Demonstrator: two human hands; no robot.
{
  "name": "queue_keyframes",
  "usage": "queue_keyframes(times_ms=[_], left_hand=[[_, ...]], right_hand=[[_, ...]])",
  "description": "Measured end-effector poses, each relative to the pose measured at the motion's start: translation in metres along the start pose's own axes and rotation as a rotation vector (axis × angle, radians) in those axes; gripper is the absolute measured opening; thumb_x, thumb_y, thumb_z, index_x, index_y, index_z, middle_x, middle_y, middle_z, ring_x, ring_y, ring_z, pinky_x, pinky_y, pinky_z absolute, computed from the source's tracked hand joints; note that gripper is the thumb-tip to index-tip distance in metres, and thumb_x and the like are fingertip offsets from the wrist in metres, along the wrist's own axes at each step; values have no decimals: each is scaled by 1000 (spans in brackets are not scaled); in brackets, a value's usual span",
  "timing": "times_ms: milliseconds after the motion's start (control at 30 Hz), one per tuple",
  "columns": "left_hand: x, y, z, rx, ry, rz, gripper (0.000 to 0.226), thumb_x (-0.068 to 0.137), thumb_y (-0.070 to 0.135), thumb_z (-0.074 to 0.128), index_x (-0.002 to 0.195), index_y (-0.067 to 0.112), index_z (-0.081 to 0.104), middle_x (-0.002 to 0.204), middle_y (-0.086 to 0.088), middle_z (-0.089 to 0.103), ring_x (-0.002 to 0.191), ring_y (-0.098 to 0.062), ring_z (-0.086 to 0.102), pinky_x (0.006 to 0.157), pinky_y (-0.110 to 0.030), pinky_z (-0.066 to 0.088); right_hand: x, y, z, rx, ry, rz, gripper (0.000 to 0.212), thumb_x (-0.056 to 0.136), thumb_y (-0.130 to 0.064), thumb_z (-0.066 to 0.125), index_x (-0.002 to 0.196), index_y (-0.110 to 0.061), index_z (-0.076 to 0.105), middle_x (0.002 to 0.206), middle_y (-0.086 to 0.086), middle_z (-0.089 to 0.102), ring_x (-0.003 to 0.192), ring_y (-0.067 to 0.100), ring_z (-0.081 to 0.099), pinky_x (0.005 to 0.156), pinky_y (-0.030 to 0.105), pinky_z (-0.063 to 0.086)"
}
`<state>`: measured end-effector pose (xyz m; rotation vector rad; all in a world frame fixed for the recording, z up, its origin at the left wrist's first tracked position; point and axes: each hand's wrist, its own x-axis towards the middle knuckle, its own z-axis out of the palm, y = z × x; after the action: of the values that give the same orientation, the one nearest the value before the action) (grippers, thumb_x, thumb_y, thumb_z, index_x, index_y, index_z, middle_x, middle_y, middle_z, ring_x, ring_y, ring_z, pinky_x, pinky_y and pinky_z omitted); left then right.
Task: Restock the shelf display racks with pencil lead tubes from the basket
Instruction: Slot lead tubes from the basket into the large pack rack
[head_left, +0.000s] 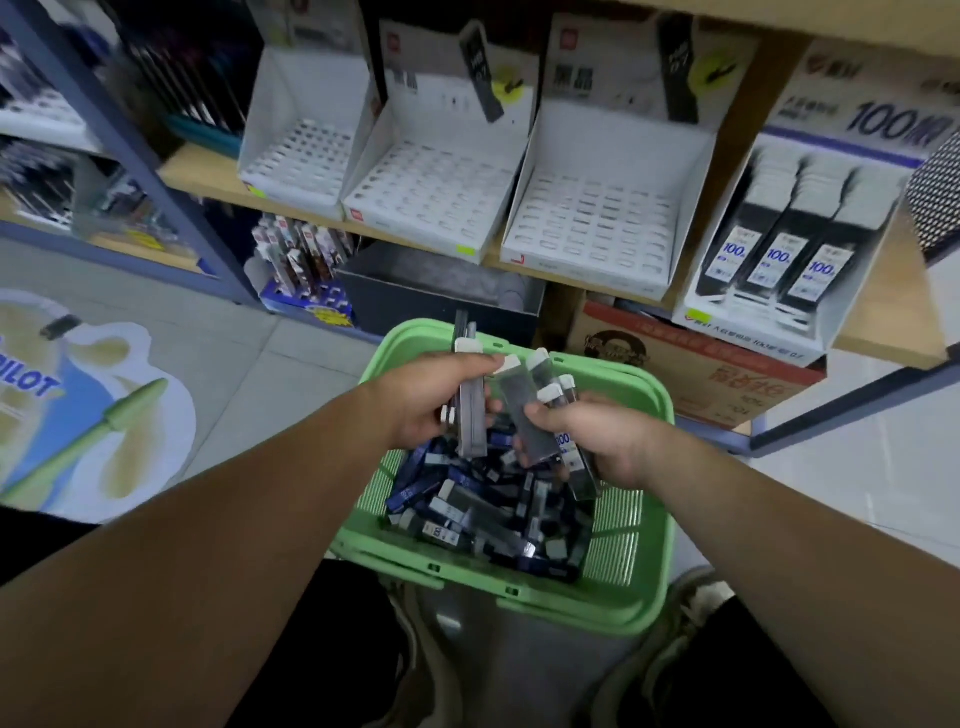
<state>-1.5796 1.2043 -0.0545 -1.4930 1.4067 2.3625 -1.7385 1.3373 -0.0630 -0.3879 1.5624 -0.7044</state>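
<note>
A shop shelf (208, 176) carried white slotted racks (587, 223) beyond both grips. The left grip (431, 400) and right grip (597, 441) each clasped several lead tubes (470, 421), directly above the green basket (519, 582) holding many more.

the wooden shelf (208, 176) bears three white racks (431, 192) side by side, and to their right a display box (727, 312) of tubes (776, 260). on the tiled floor (249, 374) lie a pilot sticker (78, 405) and, under the shelf, a carton (701, 374).
</note>
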Motion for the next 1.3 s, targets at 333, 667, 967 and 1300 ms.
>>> queue_keyframes(times_ms=[333, 667, 967, 1300], left_hand=[[-88, 64, 31, -37, 78, 219, 16, 96, 17, 72, 108, 6, 70, 69, -2, 60, 53, -14, 50, 51, -29, 47], [-115, 138, 86, 103, 140, 491, 28, 87, 18, 83, 107, 7, 68, 74, -5, 69, 56, -14, 57, 45, -28, 43], [-62, 169, 147, 248, -24, 479, 22, 89, 17, 80, 108, 10, 73, 84, -5, 73, 65, -11, 61, 50, -28, 44], [-26, 162, 186, 528, -51, 554, 26, 76, 15, 91, 83, 14, 66, 58, 8, 63, 49, -6, 56, 47, -20, 45]], right_hand=[[-105, -72, -21, 43, -6, -207, 10, 100, -18, 65, 106, -11, 68, 98, 8, 78, 78, 22, 72, 53, 25, 41], [-135, -108, -62, -4, 41, -268, 43, 73, -32, 90, 108, -14, 73, 88, 10, 63, 83, 26, 49, 54, 28, 35], [-142, -114, -129, 151, 222, -550, 34, 86, -13, 81, 116, 1, 70, 91, 14, 74, 62, 17, 59, 43, 25, 32], [-127, -106, -159, 565, 586, -532, 22, 88, -10, 75, 105, 4, 71, 77, 18, 72, 59, 20, 62, 41, 26, 34]])
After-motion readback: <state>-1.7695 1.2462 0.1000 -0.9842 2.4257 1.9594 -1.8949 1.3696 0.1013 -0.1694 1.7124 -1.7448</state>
